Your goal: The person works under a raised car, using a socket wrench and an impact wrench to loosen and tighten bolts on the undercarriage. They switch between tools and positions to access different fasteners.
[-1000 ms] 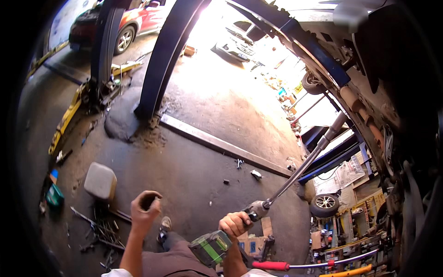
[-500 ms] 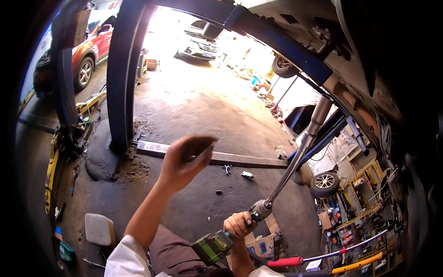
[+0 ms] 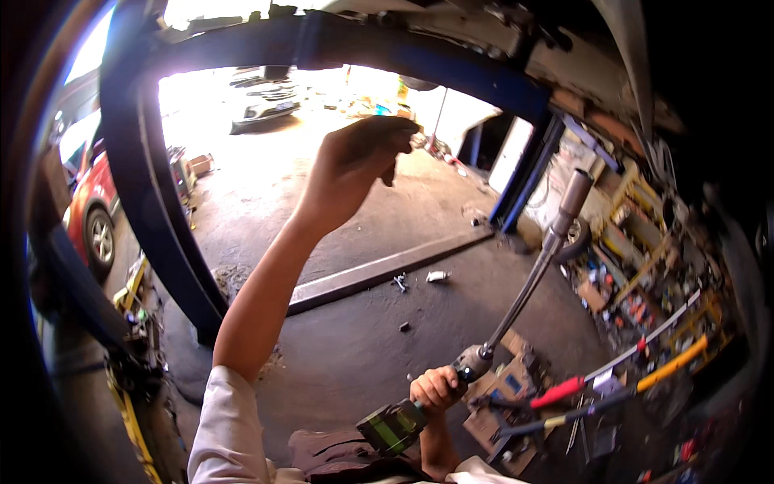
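L hand (image 3: 351, 165) half-open, R hand (image 3: 436, 389) gripping driver (image 3: 474, 363)

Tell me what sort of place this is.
Most likely a car repair workshop: a red car stands at the left, a blue steel post looks like part of a vehicle lift, and the right hand grips a power tool with a long extension.
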Tool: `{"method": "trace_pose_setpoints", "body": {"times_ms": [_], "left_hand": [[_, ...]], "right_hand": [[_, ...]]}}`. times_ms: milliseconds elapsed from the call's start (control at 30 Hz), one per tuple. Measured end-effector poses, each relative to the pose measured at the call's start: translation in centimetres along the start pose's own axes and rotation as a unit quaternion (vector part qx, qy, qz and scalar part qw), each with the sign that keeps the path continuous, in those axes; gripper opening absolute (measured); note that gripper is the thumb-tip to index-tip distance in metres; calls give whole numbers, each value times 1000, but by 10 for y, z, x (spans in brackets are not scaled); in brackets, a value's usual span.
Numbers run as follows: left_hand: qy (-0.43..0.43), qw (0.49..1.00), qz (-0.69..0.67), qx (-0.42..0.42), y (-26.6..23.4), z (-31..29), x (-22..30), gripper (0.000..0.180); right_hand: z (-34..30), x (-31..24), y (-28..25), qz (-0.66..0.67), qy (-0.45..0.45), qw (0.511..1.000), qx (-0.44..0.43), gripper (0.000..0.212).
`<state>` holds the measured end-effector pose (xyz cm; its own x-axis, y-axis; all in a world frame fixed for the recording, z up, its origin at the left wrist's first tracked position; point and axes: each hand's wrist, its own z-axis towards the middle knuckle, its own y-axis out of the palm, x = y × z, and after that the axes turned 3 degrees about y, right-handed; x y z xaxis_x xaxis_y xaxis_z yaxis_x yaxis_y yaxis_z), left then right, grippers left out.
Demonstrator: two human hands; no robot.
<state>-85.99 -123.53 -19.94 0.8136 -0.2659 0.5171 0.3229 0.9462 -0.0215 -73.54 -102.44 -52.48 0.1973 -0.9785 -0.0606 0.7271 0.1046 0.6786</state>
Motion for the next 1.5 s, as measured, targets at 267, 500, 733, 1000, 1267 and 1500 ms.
{"method": "trace_pose_setpoints", "body": {"times_ms": [267, 500, 733, 1000, 1267, 1500], "left_hand": [[-226, 947, -228, 13, -17, -54, -47, 36], [-303, 855, -403, -123, 30, -86, -50, 24], [-292, 809, -462, -216, 70, -108, -34, 38], [-325, 817, -421, -221, 77, -120, -29, 35], [-249, 824, -449, -240, 140, -124, -17, 22], [-141, 866, -414, -240, 249, -158, -3, 37]], "right_hand": [[-29, 61, 14, -93, -109, 990, 11, 15], [-61, 80, 42, -193, -184, 964, -11, 11], [-82, 79, 64, -248, -231, 941, -20, 14], [-91, 61, 77, -228, -237, 944, 4, 13], [-96, 38, 92, -206, -236, 949, 25, 12], [-138, 20, 99, -268, -253, 927, 78, 8]]}}
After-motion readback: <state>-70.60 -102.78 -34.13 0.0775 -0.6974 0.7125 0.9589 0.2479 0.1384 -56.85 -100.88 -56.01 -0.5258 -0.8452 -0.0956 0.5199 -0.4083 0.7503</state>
